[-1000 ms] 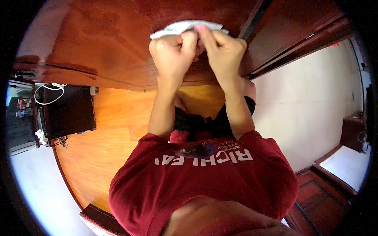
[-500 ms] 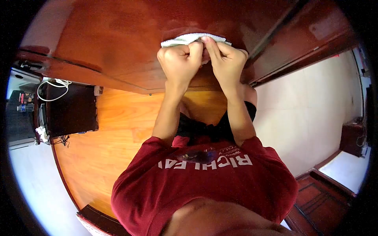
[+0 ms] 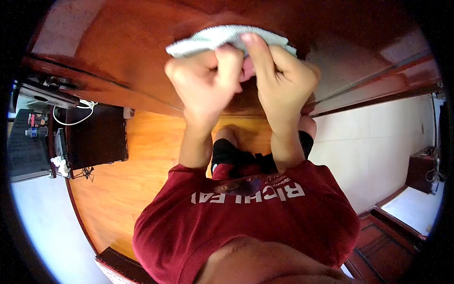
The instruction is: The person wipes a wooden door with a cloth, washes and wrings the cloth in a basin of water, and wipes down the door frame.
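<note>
A pale, ribbed cloth [image 3: 222, 35] is bunched against the glossy red-brown wooden surface [image 3: 142, 28] in front of me. My left hand [image 3: 203, 78] is closed on its left part, slightly blurred. Beside it, my right hand [image 3: 283, 78] grips the right part, thumb laid along the fabric's near edge. The two hands almost meet in the middle. Part of the cloth is hidden behind my fingers.
Orange wood flooring [image 3: 151, 151] lies below. To the left stands a dark cabinet [image 3: 97, 135] with a white cable [image 3: 73, 118] on it, and a bottle [image 3: 35, 132] farther out. A pale wall or floor area [image 3: 369, 146] spreads at right.
Both hands have moved forward and a little apart with the cloth, which now appears larger and more spread. The view has shifted slightly.
</note>
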